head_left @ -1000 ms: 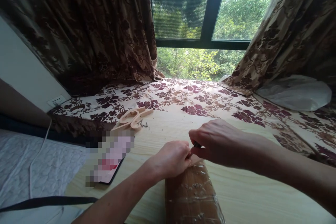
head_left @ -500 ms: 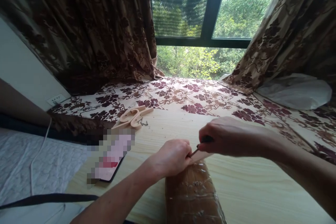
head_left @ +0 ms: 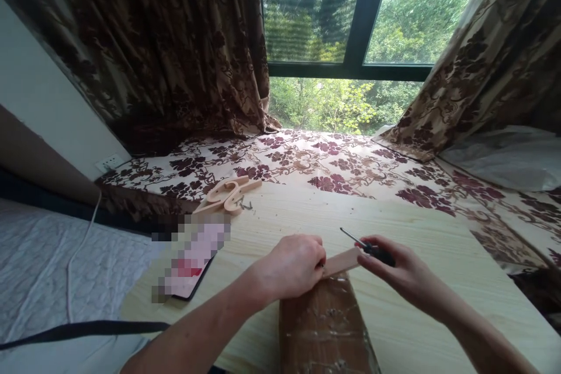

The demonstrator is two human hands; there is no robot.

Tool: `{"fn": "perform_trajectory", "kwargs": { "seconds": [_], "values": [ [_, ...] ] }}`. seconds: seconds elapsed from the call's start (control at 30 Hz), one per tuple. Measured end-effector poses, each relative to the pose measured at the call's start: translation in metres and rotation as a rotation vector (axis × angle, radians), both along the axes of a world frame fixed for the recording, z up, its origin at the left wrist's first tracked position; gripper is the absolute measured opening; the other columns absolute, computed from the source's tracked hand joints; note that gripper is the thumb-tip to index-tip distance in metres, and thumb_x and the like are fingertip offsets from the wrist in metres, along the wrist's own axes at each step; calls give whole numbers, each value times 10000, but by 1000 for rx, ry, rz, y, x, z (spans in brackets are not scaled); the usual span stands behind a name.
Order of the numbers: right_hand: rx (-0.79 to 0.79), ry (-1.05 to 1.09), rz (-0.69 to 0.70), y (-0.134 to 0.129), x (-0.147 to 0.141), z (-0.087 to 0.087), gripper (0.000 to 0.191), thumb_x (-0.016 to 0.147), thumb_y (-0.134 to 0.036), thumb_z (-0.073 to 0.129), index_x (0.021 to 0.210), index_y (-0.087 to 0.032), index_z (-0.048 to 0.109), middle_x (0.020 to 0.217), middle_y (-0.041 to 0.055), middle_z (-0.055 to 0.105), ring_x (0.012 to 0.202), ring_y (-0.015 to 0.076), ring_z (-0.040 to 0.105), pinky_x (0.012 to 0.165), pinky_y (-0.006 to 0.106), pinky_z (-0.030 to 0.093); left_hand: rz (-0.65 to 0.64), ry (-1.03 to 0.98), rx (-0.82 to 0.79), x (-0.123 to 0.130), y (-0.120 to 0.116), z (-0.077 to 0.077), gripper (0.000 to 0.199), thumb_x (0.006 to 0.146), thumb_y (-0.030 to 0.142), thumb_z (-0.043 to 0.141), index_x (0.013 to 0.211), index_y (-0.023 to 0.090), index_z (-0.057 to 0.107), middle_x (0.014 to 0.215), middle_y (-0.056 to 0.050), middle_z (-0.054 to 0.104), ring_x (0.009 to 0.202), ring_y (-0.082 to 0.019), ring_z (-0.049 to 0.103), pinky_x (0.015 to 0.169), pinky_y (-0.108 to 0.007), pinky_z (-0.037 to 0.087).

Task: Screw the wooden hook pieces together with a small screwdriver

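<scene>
My left hand (head_left: 287, 266) is closed on the left end of a pale flat wooden strip (head_left: 340, 263), with the fingertips curled out of sight. Under the strip is a brown cardboard box (head_left: 324, 327) wrapped in shiny clear tape. My right hand (head_left: 405, 269) grips a screwdriver (head_left: 379, 253) by its black handle. The screwdriver's metal shaft points up and left, clear of the wood. The fingers of my right hand are near the strip's right end. A small dark spot shows by my left fingertips, too small to name.
Curved wooden pieces (head_left: 232, 194) and a small pile of screws (head_left: 245, 205) lie at the back left of the pale wooden table (head_left: 421, 245). A phone (head_left: 199, 269), partly blurred, lies left of my left arm. Behind is a flowered window seat (head_left: 298, 155).
My right hand has drawn the screwdriver back from beside my left fingers, moving right and down; its shaft now points away from the wood. My left hand keeps its hold. The view shifted slightly.
</scene>
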State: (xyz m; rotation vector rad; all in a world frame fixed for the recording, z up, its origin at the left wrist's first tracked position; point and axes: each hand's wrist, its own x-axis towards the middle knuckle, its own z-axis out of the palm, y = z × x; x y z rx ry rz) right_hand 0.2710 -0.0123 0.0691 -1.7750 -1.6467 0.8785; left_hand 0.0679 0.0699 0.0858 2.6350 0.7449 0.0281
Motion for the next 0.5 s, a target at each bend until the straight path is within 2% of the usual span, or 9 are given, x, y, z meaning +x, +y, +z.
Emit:
{"fn": "perform_trajectory", "kwargs": {
  "seconds": [0.1,0.17,0.23,0.37,0.5],
  "values": [
    [-29,191,-32,6,-13,-12,389,807,-519,527,985,-182,603,679,0,513,605,155,467,547,278,366,9,4,16,0,-1,1,166,797,181,522,713,180,665,816,-19,637,682,-155,592,621,-238,434],
    [-98,366,-78,7,-19,-20,454,780,-570,536,994,-175,601,566,-52,376,495,120,355,466,259,270,23,15,37,-1,-3,2,172,800,178,516,723,183,670,805,-20,639,666,-153,592,613,-240,434],
    [-140,494,-141,6,-23,-29,517,752,-617,538,988,-164,609,536,-77,271,461,101,270,452,251,200,31,30,60,-2,-6,2,168,806,192,520,744,192,676,801,-16,645,665,-151,597,604,-237,430],
    [-66,621,-268,2,-27,-38,484,709,-601,601,913,-164,639,539,-61,308,478,107,295,460,251,199,36,36,112,-2,-9,2,166,817,235,529,749,209,678,817,-9,653,732,-170,610,594,-242,419],
    [-20,752,-292,6,-30,-29,403,708,-517,656,869,-148,631,539,-57,346,491,97,308,457,237,196,44,9,148,-4,-5,13,160,819,210,551,733,205,685,799,-1,649,707,-147,594,623,-234,415]
  ]
}}
